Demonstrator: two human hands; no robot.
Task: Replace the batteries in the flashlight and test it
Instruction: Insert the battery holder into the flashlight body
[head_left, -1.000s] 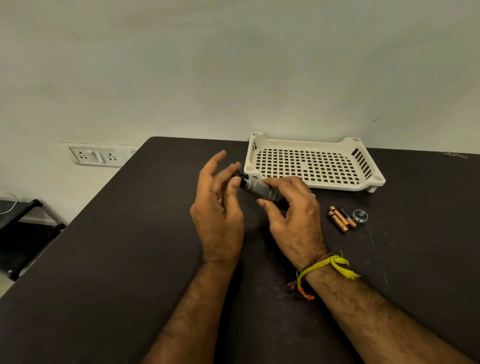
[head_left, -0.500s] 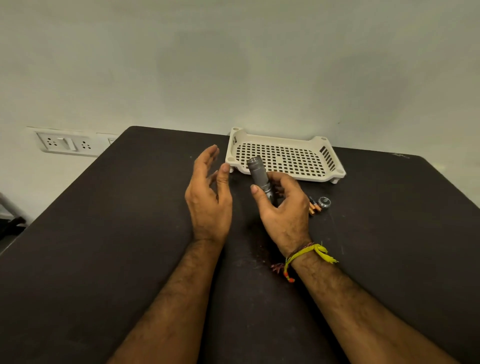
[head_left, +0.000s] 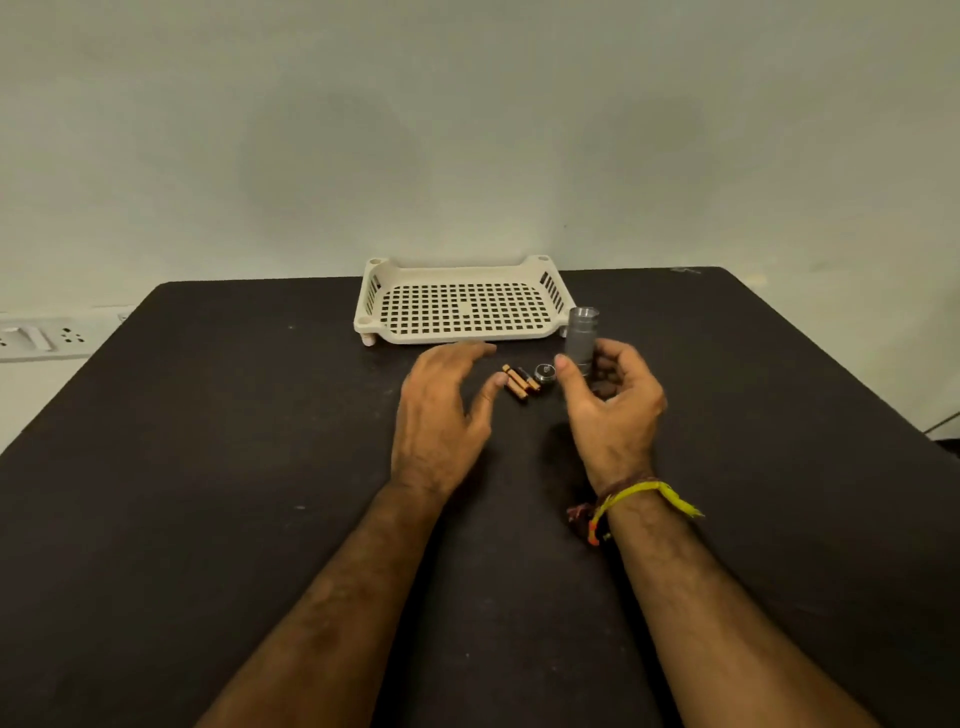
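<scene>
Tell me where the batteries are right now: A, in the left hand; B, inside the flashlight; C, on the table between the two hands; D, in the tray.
C: the batteries lie on the table, between the left hand and the right hand.
</scene>
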